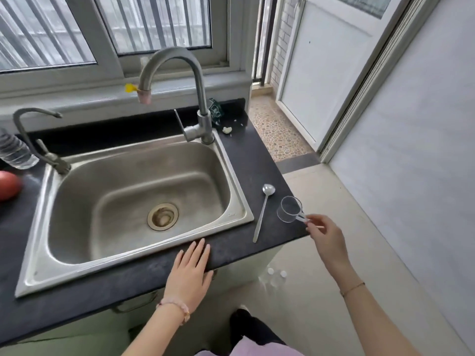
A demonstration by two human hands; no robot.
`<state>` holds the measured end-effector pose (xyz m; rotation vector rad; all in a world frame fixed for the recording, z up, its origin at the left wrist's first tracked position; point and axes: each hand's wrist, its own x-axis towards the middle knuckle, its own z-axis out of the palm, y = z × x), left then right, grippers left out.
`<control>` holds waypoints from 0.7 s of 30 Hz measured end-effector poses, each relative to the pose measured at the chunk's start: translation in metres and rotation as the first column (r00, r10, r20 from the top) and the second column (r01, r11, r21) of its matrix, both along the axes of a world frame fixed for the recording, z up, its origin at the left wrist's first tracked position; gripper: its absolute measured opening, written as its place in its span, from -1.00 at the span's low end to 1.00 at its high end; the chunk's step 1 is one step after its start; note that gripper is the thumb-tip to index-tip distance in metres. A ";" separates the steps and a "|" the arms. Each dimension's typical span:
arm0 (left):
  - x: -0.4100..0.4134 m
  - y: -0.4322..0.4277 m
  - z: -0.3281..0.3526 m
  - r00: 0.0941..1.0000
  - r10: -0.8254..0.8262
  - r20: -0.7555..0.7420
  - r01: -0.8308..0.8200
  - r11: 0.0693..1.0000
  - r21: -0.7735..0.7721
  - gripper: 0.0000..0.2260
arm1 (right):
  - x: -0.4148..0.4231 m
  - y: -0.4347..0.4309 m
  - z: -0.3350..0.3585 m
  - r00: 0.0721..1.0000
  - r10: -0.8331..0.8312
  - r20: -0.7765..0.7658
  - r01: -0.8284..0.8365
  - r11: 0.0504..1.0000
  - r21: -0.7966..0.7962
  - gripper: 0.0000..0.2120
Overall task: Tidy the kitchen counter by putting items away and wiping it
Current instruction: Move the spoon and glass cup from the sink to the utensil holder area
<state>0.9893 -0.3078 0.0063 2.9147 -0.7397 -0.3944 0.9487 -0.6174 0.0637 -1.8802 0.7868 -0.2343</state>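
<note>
A dark counter (pixel 244 160) surrounds a steel sink (pixel 133 201). My right hand (pixel 327 238) pinches the handle of a small clear plastic cup (pixel 289 209) at the counter's right edge. A metal spoon (pixel 262 213) lies on the counter just left of the cup. My left hand (pixel 191 273) rests flat, fingers spread, on the counter's front edge below the sink. A green scrubbing cloth (pixel 215 109) and white scraps (pixel 227 130) lie behind the tall tap (pixel 198 98).
A water bottle (pixel 14 150) and a red fruit (pixel 9 186) sit at the far left, beside a small second tap (pixel 38 140). Plastic bottles (pixel 276 277) stand on the floor under the counter's right end. A doorway opens at right.
</note>
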 end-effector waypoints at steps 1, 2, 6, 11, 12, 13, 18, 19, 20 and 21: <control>0.000 -0.001 -0.001 1.000 0.014 0.005 -0.014 1.000 0.006 -0.39 | 0.004 -0.008 -0.001 1.000 0.003 -0.014 -0.003 1.000 -0.031 -0.84; 0.000 -0.001 -0.001 1.000 0.028 0.012 -0.028 1.000 0.010 -0.36 | 0.008 -0.014 -0.003 0.999 0.017 -0.043 -0.020 0.998 -0.058 -0.82; -0.001 -0.004 0.001 0.997 0.081 -0.005 -0.081 0.997 -0.008 -0.38 | 0.020 -0.029 -0.015 0.980 0.097 -0.173 -0.116 0.988 -0.105 -0.78; -0.001 -0.014 -0.001 0.986 0.113 0.122 -0.109 0.993 -0.039 -0.47 | 0.025 -0.035 -0.020 0.973 0.149 -0.177 -0.152 0.988 -0.003 -0.88; 0.000 -0.020 0.003 0.981 0.129 0.143 -0.123 0.991 -0.053 -0.52 | 0.026 -0.036 -0.021 0.971 0.156 -0.180 -0.156 0.988 0.015 -0.87; 0.004 -0.028 0.007 0.977 0.141 0.158 -0.130 0.988 -0.081 -0.55 | 0.027 -0.037 -0.022 0.970 0.164 -0.182 -0.159 0.986 0.040 -0.86; 0.036 -0.091 0.036 0.978 0.123 0.168 -0.071 0.956 -0.285 -0.72 | 0.029 -0.041 -0.020 0.980 0.153 -0.125 -0.125 0.971 0.205 -0.88; 0.045 -0.106 0.040 0.980 0.118 0.162 -0.064 0.950 -0.305 -0.75 | 0.029 -0.042 -0.017 0.986 0.133 -0.101 -0.107 0.968 0.226 -0.88; 0.053 -0.121 0.044 0.984 0.112 0.135 -0.065 0.947 -0.315 -0.77 | 0.028 -0.043 -0.013 0.991 0.110 -0.077 -0.089 0.966 0.244 -0.89; 0.061 -0.135 0.047 0.990 0.109 0.086 -0.077 0.947 -0.312 -0.77 | 0.028 -0.045 -0.009 0.995 0.085 -0.057 -0.068 0.964 0.257 -0.89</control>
